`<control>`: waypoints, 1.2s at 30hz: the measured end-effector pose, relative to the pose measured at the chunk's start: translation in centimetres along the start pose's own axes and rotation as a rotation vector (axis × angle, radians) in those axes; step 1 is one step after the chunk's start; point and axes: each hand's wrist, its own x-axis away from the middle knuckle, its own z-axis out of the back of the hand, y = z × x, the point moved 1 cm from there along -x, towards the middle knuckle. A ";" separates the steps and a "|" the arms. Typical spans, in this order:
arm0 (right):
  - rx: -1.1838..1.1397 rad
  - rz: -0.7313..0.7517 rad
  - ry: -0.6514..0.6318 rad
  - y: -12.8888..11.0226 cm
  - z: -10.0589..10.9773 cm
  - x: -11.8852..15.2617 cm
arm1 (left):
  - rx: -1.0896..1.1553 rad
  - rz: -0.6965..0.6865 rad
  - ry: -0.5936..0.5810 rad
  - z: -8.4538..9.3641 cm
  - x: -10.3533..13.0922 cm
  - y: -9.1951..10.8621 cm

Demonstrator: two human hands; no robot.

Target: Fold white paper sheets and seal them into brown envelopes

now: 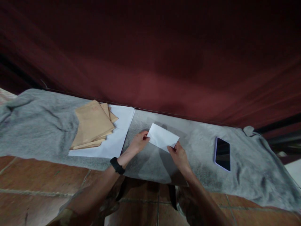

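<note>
A white folded sheet of paper (pixel 162 137) is held up between both hands, a little above the grey cloth. My left hand (pixel 139 141) pinches its left edge, thumb on top. At the lower right corner, my right hand (pixel 179 154) grips it with the thumb over the near face. Left of my hands lies a stack of brown envelopes (pixel 92 122), fanned unevenly. Under that stack, large white sheets of paper (pixel 123 125) stick out to the right and along the front.
A phone with a purple case (pixel 222 154) lies dark on the right of the grey cloth (pixel 202 138). Dark red fabric (pixel 150 78) rises behind the cloth-covered surface. Brown floor tiles (pixel 42 175) show along the front edge, with my legs below.
</note>
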 end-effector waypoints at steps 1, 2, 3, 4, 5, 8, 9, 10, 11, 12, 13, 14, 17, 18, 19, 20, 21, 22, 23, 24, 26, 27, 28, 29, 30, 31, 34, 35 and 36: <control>0.041 -0.001 0.013 -0.1 0.2 0.1 | -0.064 0.006 0.002 -0.2 0.0 0.2; 0.084 -0.001 0.026 -0.1 0.4 0.2 | -0.115 0.012 0.008 -0.3 0.2 0.4; 0.126 0.001 0.040 -0.2 0.5 0.3 | -0.156 0.017 0.012 -0.4 0.4 0.5; 0.168 0.005 0.053 -0.2 0.7 0.3 | -0.190 0.026 0.013 -0.5 0.7 0.7; 0.207 0.011 0.064 -0.3 0.8 0.4 | -0.222 0.039 0.009 -0.5 0.9 0.9; 0.320 0.027 0.066 -0.3 1.0 0.7 | -0.315 0.085 -0.016 -0.7 1.8 1.3; 0.353 0.031 0.056 -0.4 1.0 0.8 | -0.342 0.100 -0.023 -0.8 2.0 1.5; 0.381 0.034 0.041 -0.4 1.0 0.9 | -0.366 0.116 -0.026 -0.9 2.1 1.6; 0.407 0.035 0.027 -0.4 1.0 1.0 | -0.388 0.130 -0.025 -1.0 2.3 1.7; 0.430 0.031 0.015 -0.4 1.1 1.1 | -0.409 0.141 -0.019 -1.0 2.4 1.9; 0.449 0.030 0.003 -0.3 1.1 1.2 | -0.429 0.148 -0.014 -1.1 2.4 2.0; 0.463 0.030 -0.006 -0.3 1.1 1.2 | -0.448 0.150 -0.011 -1.1 2.5 2.1; 0.499 0.050 -0.014 -0.3 1.2 1.4 | -0.527 0.158 0.001 -1.3 2.9 2.6; 0.508 0.064 -0.013 -0.4 1.2 1.4 | -0.563 0.165 0.008 -1.4 3.0 2.7; 0.519 0.076 -0.008 -0.4 1.1 1.5 | -0.599 0.171 0.014 -1.5 3.2 2.9; 0.531 0.086 -0.001 -0.5 1.1 1.5 | -0.635 0.173 0.019 -1.6 3.4 3.0; 0.543 0.096 0.002 -0.6 1.1 1.6 | -0.671 0.173 0.021 -1.7 3.5 3.1; 0.556 0.103 0.004 -0.7 1.1 1.6 | -0.707 0.172 0.022 -1.8 3.6 3.2; 0.569 0.107 0.006 -0.8 1.0 1.6 | -0.741 0.172 0.022 -1.9 3.8 3.2; 0.582 0.107 0.005 -0.9 1.0 1.7 | -0.773 0.169 0.023 -2.0 3.9 3.2; 0.603 0.106 0.006 -1.0 1.0 1.7 | -0.823 0.139 0.042 -2.2 4.0 3.1; 0.611 0.105 0.011 -1.1 1.0 1.7 | -0.842 0.103 0.062 -2.2 4.1 2.9; 0.617 0.109 0.018 -1.0 1.0 1.7 | -0.860 0.054 0.086 -2.3 4.1 2.8; 0.620 0.116 0.027 -0.9 1.0 1.7 | -0.879 -0.002 0.109 -2.5 4.2 2.7; 0.623 0.128 0.038 -0.8 1.0 1.8 | -0.896 -0.065 0.127 -2.7 4.3 2.6; 0.626 0.142 0.051 -0.7 0.9 1.8 | -0.905 -0.130 0.134 -2.9 4.4 2.4; 0.634 0.184 0.098 0.0 0.8 1.8 | -0.870 -0.328 0.095 -4.4 4.9 1.9; 0.630 0.193 0.118 0.3 0.7 1.7 | -0.846 -0.391 0.068 -5.0 5.2 1.7; 0.620 0.202 0.140 0.5 0.6 1.5 | -0.827 -0.447 0.041 -5.7 5.4 1.5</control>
